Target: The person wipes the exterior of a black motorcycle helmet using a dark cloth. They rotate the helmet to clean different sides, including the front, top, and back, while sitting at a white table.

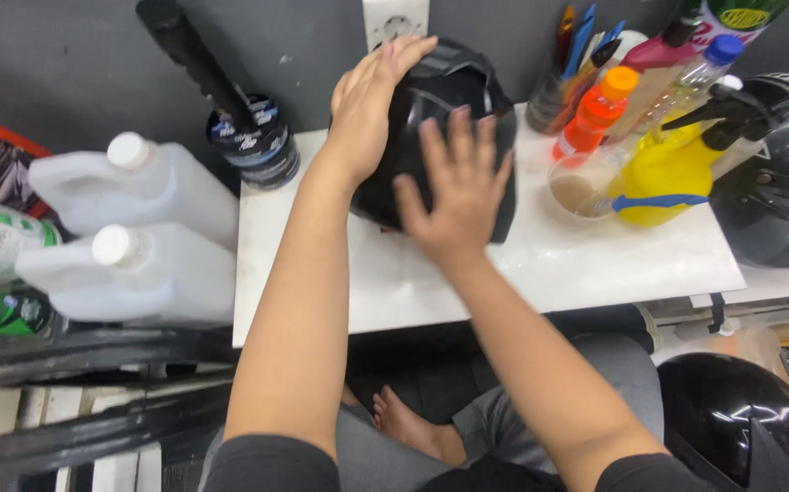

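Both hands, left hand (371,105) and right hand (456,196), lie open-fingered on the black helmet (431,118), standing on the white worktop (540,264), rubbing seemingly midway

I see my two arms bare from the short black sleeves (271,463) down to the wrists, with no watch, band or glove on either one. The left hand (371,100) and the right hand (458,196) carry no rings that I can make out. Lower down I wear grey trousers (504,415), and one bare foot (408,424) shows between the legs.
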